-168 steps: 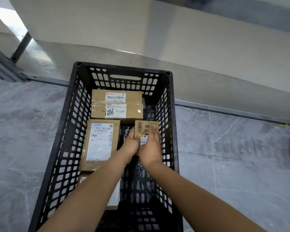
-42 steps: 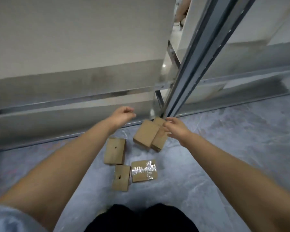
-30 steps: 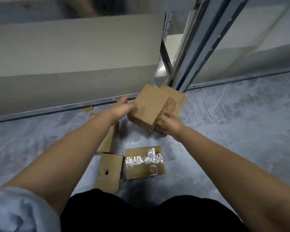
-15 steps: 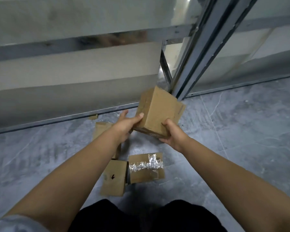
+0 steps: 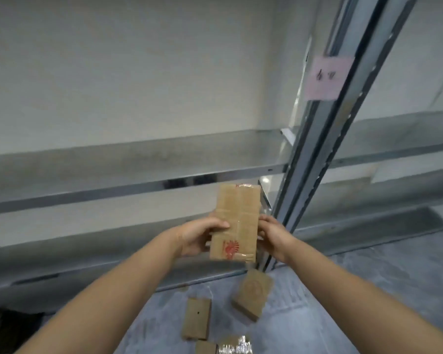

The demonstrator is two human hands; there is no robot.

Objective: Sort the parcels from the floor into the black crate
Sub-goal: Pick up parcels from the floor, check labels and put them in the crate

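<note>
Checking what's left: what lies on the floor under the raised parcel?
Four parcels lie below the raised parcel: one by the shelf post, one left of it, two cropped at the bottom. Arms hide floor either side.

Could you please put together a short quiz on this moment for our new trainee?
1. True or false: only the left hand holds the raised parcel.
2. The raised parcel is: A) lying on the floor; B) upright before the metal shelf; C) inside a crate.
3. What colour is the label on the rack post?
Key: 1 false, the right hand grips it too; 2 B; 3 pink.
</note>
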